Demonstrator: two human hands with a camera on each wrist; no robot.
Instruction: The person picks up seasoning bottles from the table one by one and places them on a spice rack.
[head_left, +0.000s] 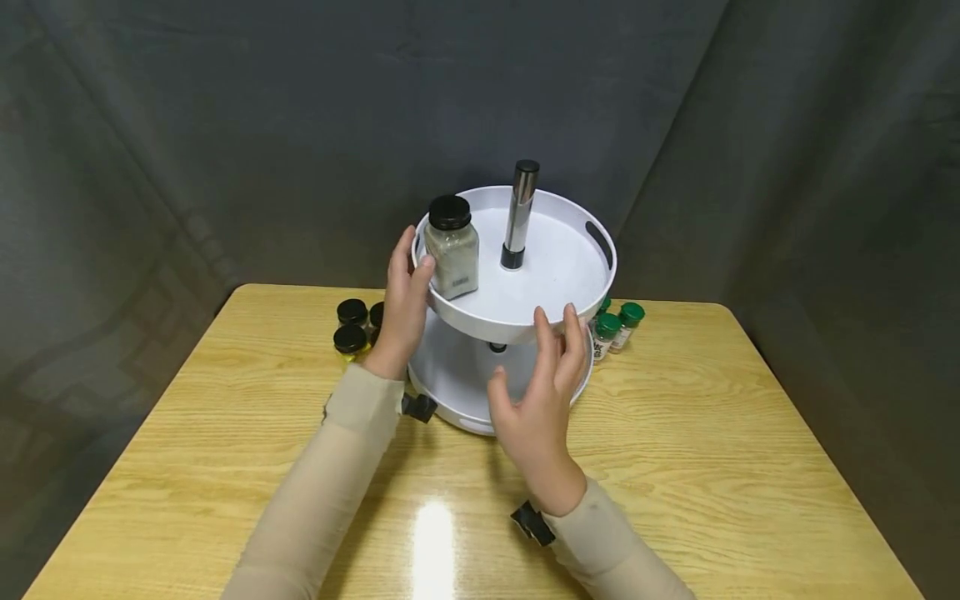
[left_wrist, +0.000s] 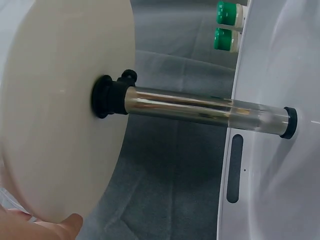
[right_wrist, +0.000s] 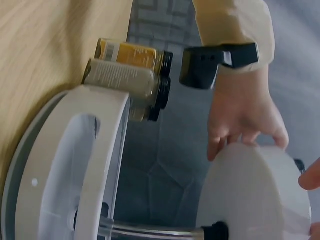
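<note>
A white two-tier turntable stands mid-table, its upper tray (head_left: 558, 267) on a metal pole (head_left: 519, 212) above the lower tray (head_left: 450, 367). A spice jar (head_left: 452, 250) with a black lid stands at the upper tray's left edge. My left hand (head_left: 405, 304) holds that left rim, fingers outside and thumb over the edge against the jar. My right hand (head_left: 540, 392) is open, its fingertips touching the tray's front rim. The right wrist view shows the left hand (right_wrist: 245, 110) on the tray's underside (right_wrist: 255, 195). The left wrist view shows the pole (left_wrist: 200, 107) between both trays.
Three black-lidded jars (head_left: 352, 329) stand on the wooden table (head_left: 675, 433) left of the rack. Green-lidded jars (head_left: 618, 323) stand behind it on the right. A grey cloth backdrop hangs behind the table.
</note>
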